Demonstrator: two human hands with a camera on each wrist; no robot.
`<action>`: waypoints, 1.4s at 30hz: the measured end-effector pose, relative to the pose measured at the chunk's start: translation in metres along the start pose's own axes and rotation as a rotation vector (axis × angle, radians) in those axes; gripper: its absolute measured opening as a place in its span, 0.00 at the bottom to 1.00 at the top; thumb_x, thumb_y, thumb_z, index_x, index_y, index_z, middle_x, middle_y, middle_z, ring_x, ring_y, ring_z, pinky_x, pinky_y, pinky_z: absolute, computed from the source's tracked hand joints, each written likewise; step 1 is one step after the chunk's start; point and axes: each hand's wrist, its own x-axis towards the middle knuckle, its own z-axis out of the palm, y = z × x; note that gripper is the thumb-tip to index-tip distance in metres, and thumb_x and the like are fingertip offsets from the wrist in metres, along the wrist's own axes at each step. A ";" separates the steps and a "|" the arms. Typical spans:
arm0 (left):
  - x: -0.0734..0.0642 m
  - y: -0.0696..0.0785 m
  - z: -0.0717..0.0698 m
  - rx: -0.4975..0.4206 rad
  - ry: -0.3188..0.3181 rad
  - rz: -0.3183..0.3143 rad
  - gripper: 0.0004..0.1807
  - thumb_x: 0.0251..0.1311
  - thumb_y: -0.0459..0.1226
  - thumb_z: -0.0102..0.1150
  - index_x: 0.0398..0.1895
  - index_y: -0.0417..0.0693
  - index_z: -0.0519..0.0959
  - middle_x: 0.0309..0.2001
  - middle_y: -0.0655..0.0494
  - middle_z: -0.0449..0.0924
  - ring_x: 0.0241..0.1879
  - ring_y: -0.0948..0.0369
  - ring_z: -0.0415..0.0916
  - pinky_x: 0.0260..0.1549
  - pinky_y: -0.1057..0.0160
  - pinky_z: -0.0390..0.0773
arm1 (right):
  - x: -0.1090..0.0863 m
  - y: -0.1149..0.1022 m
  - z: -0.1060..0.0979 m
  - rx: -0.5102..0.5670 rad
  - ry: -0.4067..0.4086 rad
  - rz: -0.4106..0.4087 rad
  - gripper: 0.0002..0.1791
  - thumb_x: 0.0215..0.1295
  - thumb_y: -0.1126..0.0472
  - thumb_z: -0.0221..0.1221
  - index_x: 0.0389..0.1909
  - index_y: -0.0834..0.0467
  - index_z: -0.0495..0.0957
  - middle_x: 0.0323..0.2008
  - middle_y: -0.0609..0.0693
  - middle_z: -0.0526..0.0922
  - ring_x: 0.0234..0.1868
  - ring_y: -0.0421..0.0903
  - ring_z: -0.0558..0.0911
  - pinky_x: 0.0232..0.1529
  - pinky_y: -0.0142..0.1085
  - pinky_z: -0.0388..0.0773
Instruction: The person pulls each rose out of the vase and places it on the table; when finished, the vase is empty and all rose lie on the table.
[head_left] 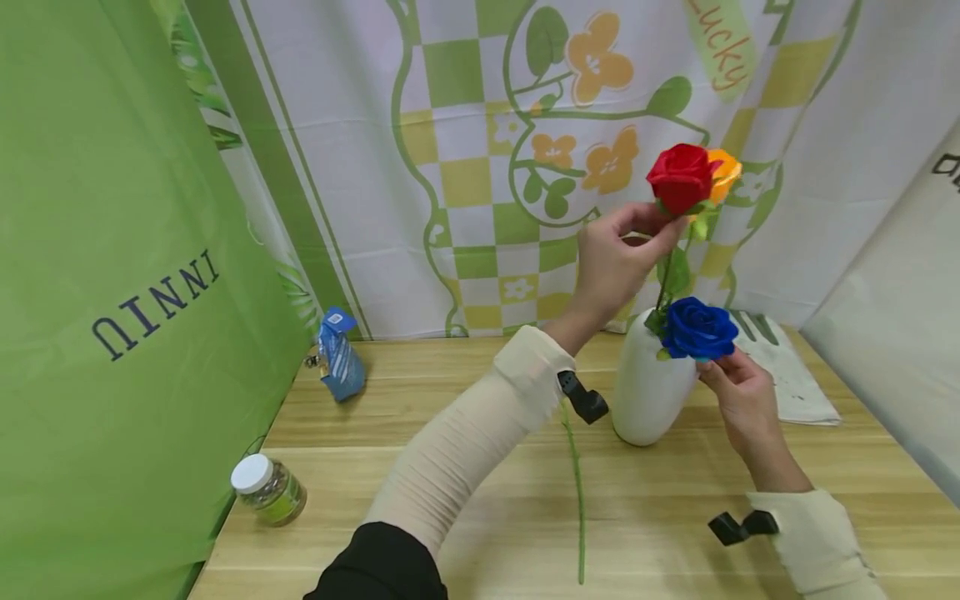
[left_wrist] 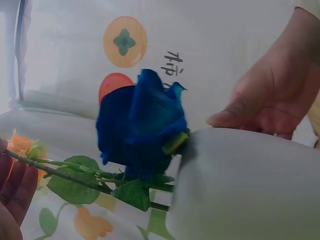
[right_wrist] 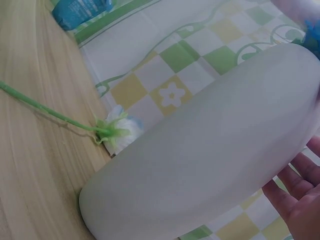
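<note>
A white vase (head_left: pixel 648 392) stands upright on the table. My left hand (head_left: pixel 617 260) pinches the stem of a red rose (head_left: pixel 678 177) just below its bloom; the stem runs down to the vase mouth. Behind it rises an orange rose (head_left: pixel 726 175). A blue rose (head_left: pixel 699 327) leans over the rim, and its leaves (left_wrist: pixel 74 181) show in the left wrist view. Just under that bloom, my right hand (head_left: pixel 750 408) holds the vase's upper side with thumb and fingertips. In the right wrist view its fingers (right_wrist: pixel 297 182) lie along the vase wall.
On the wooden table lies a white rose (right_wrist: pixel 125 134) with a long green stem (head_left: pixel 580 508), beside the vase. A white-lidded jar (head_left: pixel 272 492) and a blue bag (head_left: pixel 342 358) are at the left. A pale folded cloth (head_left: pixel 798 383) lies behind at the right, before the patterned curtain.
</note>
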 end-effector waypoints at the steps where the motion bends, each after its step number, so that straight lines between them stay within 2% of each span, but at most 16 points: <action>1: 0.002 0.002 -0.001 -0.016 0.011 0.009 0.09 0.62 0.35 0.68 0.40 0.37 0.84 0.37 0.44 0.88 0.33 0.68 0.83 0.37 0.75 0.85 | 0.000 0.000 0.000 -0.002 0.002 0.000 0.17 0.69 0.74 0.56 0.47 0.50 0.85 0.42 0.39 0.89 0.39 0.31 0.85 0.44 0.21 0.82; 4: 0.005 0.005 -0.002 -0.057 0.038 0.061 0.08 0.60 0.33 0.68 0.38 0.35 0.83 0.36 0.42 0.88 0.32 0.67 0.83 0.36 0.72 0.86 | 0.000 0.001 0.000 -0.004 0.010 0.005 0.17 0.69 0.73 0.56 0.48 0.50 0.85 0.43 0.38 0.89 0.39 0.31 0.85 0.44 0.21 0.82; 6: 0.004 0.004 -0.002 -0.045 0.032 0.081 0.08 0.60 0.32 0.68 0.38 0.34 0.83 0.36 0.42 0.87 0.32 0.66 0.83 0.36 0.72 0.86 | 0.000 0.001 0.000 -0.011 0.011 0.008 0.17 0.69 0.73 0.56 0.48 0.49 0.84 0.43 0.38 0.89 0.39 0.31 0.84 0.44 0.21 0.82; 8: 0.000 0.000 0.001 0.000 -0.004 0.092 0.08 0.60 0.32 0.68 0.39 0.34 0.83 0.36 0.43 0.87 0.32 0.65 0.84 0.36 0.74 0.85 | 0.000 0.001 0.000 -0.023 0.012 0.009 0.17 0.69 0.72 0.56 0.48 0.49 0.84 0.43 0.38 0.89 0.39 0.32 0.84 0.44 0.20 0.81; 12: -0.009 -0.011 0.005 0.107 -0.072 0.054 0.08 0.61 0.34 0.68 0.40 0.36 0.84 0.37 0.46 0.88 0.34 0.65 0.85 0.36 0.79 0.83 | -0.001 0.001 0.000 -0.034 0.016 0.006 0.16 0.69 0.72 0.56 0.46 0.49 0.85 0.40 0.38 0.89 0.38 0.31 0.84 0.43 0.20 0.81; 14: -0.010 -0.014 0.005 0.111 -0.049 0.024 0.09 0.62 0.35 0.68 0.40 0.37 0.84 0.38 0.46 0.89 0.35 0.65 0.85 0.36 0.79 0.82 | -0.001 0.002 0.001 -0.021 0.013 0.010 0.16 0.70 0.73 0.56 0.45 0.49 0.85 0.41 0.38 0.89 0.39 0.31 0.84 0.43 0.20 0.81; 17: -0.005 -0.009 0.001 0.035 0.027 0.020 0.08 0.61 0.33 0.68 0.39 0.36 0.84 0.38 0.45 0.89 0.35 0.64 0.85 0.36 0.76 0.84 | -0.001 0.003 0.003 -0.008 0.008 0.010 0.16 0.70 0.73 0.56 0.45 0.50 0.85 0.41 0.38 0.89 0.40 0.31 0.84 0.43 0.20 0.82; 20: 0.002 0.000 -0.004 -0.015 0.066 0.075 0.08 0.60 0.32 0.68 0.39 0.36 0.83 0.37 0.43 0.88 0.34 0.65 0.84 0.36 0.73 0.86 | -0.001 0.003 0.004 -0.004 0.011 0.005 0.16 0.69 0.73 0.56 0.45 0.50 0.85 0.42 0.38 0.89 0.40 0.31 0.84 0.44 0.20 0.81; 23: 0.005 0.006 -0.005 -0.009 0.050 0.131 0.08 0.60 0.31 0.69 0.38 0.34 0.83 0.37 0.43 0.88 0.33 0.64 0.84 0.37 0.72 0.86 | 0.000 0.003 0.003 -0.010 0.020 0.000 0.17 0.69 0.74 0.56 0.45 0.50 0.85 0.41 0.39 0.89 0.39 0.31 0.84 0.44 0.20 0.81; 26: 0.001 0.002 -0.002 0.073 -0.018 0.091 0.08 0.60 0.33 0.68 0.39 0.36 0.83 0.37 0.44 0.88 0.34 0.64 0.85 0.37 0.76 0.84 | 0.000 0.003 0.001 -0.015 0.027 0.002 0.17 0.69 0.74 0.56 0.45 0.50 0.85 0.41 0.38 0.89 0.39 0.31 0.84 0.44 0.20 0.82; 28: -0.003 -0.004 0.000 0.109 -0.042 0.033 0.08 0.60 0.33 0.68 0.39 0.36 0.84 0.38 0.44 0.89 0.34 0.63 0.86 0.36 0.78 0.83 | -0.001 0.003 0.000 -0.027 0.032 0.010 0.17 0.69 0.74 0.56 0.44 0.49 0.85 0.39 0.38 0.89 0.39 0.31 0.84 0.43 0.20 0.82; 30: -0.005 -0.008 0.000 0.084 -0.016 -0.028 0.08 0.60 0.33 0.68 0.39 0.35 0.84 0.37 0.43 0.89 0.34 0.61 0.86 0.35 0.79 0.83 | -0.002 0.002 -0.001 -0.038 0.030 0.024 0.17 0.69 0.73 0.57 0.43 0.48 0.85 0.40 0.37 0.89 0.39 0.30 0.84 0.43 0.19 0.81; 32: -0.003 -0.006 -0.002 0.017 0.051 -0.038 0.08 0.60 0.32 0.68 0.38 0.34 0.83 0.36 0.41 0.88 0.33 0.61 0.85 0.34 0.76 0.84 | -0.003 0.002 -0.001 -0.047 0.028 0.038 0.16 0.69 0.72 0.57 0.43 0.48 0.85 0.40 0.36 0.89 0.40 0.30 0.84 0.43 0.19 0.81; 35: 0.007 0.004 -0.009 -0.101 0.124 0.030 0.08 0.59 0.30 0.68 0.37 0.31 0.82 0.35 0.38 0.87 0.30 0.64 0.84 0.32 0.70 0.86 | -0.002 0.001 0.001 -0.064 0.028 0.049 0.15 0.69 0.71 0.58 0.43 0.47 0.85 0.41 0.36 0.89 0.41 0.29 0.84 0.44 0.19 0.81; 39: 0.017 0.017 -0.016 -0.186 0.119 0.139 0.09 0.59 0.28 0.67 0.37 0.28 0.81 0.36 0.33 0.85 0.29 0.72 0.81 0.30 0.67 0.86 | -0.001 0.000 0.001 -0.085 0.038 0.056 0.15 0.69 0.70 0.59 0.44 0.47 0.85 0.41 0.35 0.88 0.41 0.29 0.84 0.44 0.19 0.81; 42: 0.019 0.021 -0.018 -0.217 0.119 0.153 0.09 0.58 0.27 0.67 0.38 0.26 0.80 0.36 0.30 0.85 0.28 0.75 0.80 0.31 0.68 0.86 | -0.001 -0.001 0.000 -0.091 0.040 0.062 0.15 0.69 0.70 0.59 0.43 0.46 0.85 0.41 0.35 0.88 0.41 0.29 0.83 0.43 0.18 0.80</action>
